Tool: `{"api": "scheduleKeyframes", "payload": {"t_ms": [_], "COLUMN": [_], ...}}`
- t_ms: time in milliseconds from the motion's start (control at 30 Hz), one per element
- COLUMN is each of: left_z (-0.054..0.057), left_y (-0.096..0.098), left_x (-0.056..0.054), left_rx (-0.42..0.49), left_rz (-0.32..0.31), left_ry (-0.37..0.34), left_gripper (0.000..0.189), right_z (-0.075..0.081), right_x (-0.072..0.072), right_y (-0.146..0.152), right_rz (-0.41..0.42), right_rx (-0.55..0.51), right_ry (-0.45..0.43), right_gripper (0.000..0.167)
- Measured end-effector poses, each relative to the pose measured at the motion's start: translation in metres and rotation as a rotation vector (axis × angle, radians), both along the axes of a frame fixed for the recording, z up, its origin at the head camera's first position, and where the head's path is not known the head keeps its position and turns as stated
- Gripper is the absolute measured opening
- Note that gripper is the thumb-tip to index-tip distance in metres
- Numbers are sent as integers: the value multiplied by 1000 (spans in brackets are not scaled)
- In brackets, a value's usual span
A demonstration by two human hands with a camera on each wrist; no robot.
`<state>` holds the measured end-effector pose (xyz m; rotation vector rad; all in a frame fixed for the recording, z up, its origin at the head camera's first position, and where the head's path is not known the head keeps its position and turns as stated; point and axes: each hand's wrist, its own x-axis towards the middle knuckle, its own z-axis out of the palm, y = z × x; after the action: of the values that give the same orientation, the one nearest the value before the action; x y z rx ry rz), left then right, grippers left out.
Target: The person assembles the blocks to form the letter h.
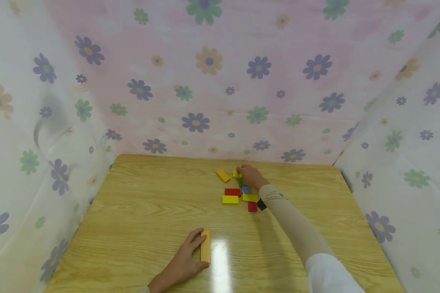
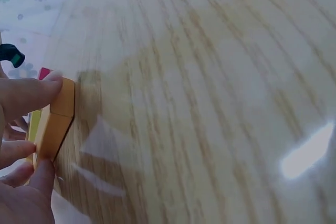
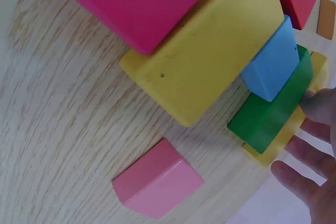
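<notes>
Left hand (image 1: 185, 256): pinched orange block (image 1: 205, 250) endwise, seemingly for steadiness | right hand (image 1: 253, 177): yellow block (image 1: 236, 175) close by, grip I couldn't tell

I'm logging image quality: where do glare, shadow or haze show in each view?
Head view: a white glare streak on the glossy wood-grain tabletop, just right of the light orange rectangular block, and a soft shadow below the beige-sleeved right forearm. Left wrist view: another white glare patch at the right; the tabletop looks hazy. Right wrist view: no strong glare; the tabletop looks pale.
</notes>
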<state>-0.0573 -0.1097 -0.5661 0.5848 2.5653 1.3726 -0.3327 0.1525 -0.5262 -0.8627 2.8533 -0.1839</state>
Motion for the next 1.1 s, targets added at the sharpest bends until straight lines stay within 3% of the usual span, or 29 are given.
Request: {"api": "scheduleKeyframes", "payload": {"t_ms": [333, 533, 700, 767, 867, 967, 1100], "left_z": [-9, -11, -12, -13, -15, -16, -17], "left_y": [3, 3, 1, 1, 2, 3, 4], "left_x": [2, 5, 7, 7, 7, 7, 7], "left_rx": [48, 96, 93, 99, 103, 106, 107], "left_rz": [31, 53, 64, 73, 75, 71, 71], "left_ry": [134, 126, 121, 120, 125, 114, 108], "left_gripper": [69, 66, 66, 65, 66, 66, 66], "right_z": [-2, -6, -11, -12, -12, -10, -7], "right_x": [8, 10, 12, 12, 11, 9, 9], "right_y": [10, 23, 35, 39, 45, 51, 61], "right_rz": [79, 103, 177, 176, 103, -12, -99], "right_rx": [-6, 9, 58, 41, -24, -115, -170], "right_ry": [105, 156, 226, 203, 82, -55, -138], "right_gripper": [45, 46, 40, 31, 23, 29, 40]}}
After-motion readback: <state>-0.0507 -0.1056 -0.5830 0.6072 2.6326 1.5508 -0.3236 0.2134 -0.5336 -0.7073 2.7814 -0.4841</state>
